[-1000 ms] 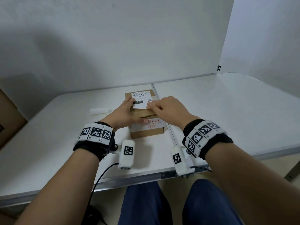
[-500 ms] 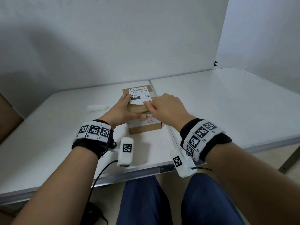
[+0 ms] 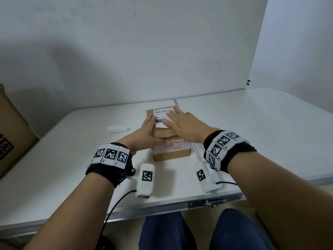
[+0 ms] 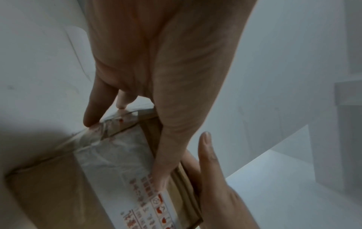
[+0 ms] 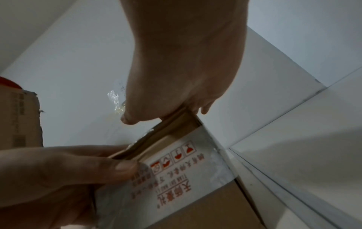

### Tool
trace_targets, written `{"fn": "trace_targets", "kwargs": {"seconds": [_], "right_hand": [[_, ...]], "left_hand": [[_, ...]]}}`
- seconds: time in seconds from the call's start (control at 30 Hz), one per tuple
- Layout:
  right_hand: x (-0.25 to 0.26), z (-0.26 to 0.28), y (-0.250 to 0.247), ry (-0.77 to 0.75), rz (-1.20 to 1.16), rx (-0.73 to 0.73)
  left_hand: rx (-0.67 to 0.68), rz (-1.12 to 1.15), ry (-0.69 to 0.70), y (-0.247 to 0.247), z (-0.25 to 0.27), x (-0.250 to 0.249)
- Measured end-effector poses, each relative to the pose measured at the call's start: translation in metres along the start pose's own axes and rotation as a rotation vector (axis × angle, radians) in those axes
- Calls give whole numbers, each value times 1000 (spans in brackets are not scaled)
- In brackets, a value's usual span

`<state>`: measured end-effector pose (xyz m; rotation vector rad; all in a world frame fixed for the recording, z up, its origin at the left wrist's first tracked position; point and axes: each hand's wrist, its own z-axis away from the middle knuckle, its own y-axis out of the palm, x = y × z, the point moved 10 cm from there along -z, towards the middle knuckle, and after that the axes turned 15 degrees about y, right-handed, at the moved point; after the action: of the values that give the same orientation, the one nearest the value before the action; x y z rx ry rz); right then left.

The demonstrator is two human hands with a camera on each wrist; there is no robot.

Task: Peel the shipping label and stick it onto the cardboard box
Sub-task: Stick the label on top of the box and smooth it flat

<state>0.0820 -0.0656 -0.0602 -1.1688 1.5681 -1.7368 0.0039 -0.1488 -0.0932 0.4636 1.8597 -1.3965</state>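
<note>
Shipping label (image 3: 161, 116), "15H", cardboard box (image 3: 171, 154)

Looks like a bare packing station: a white folding table (image 3: 252, 134) against blank white walls (image 3: 126, 51), a big carton (image 3: 12, 134) standing at the left.

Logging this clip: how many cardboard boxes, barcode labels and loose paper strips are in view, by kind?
Cardboard boxes: 2, the small box on the table and the big box at the left edge.
Barcode label: 1.
Loose paper strip: 1.
Total: 4.
</note>
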Motion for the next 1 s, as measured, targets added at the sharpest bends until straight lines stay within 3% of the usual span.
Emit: {"fn": "trace_targets", "kwargs": {"seconds": [0.1, 0.27, 0.53, 1.0], "right_hand": [[5, -3, 8, -1, 147, 49], [16, 6, 9, -40, 212, -10], [39, 22, 18, -70, 110, -54], [41, 42, 17, -96, 36, -81]], "left_hand": [[-3, -17, 26, -2, 0, 1], [-54, -24, 20, -4, 1, 3], [-84, 53, 22, -2, 10, -13], [-55, -39, -7, -4, 10, -10]]}}
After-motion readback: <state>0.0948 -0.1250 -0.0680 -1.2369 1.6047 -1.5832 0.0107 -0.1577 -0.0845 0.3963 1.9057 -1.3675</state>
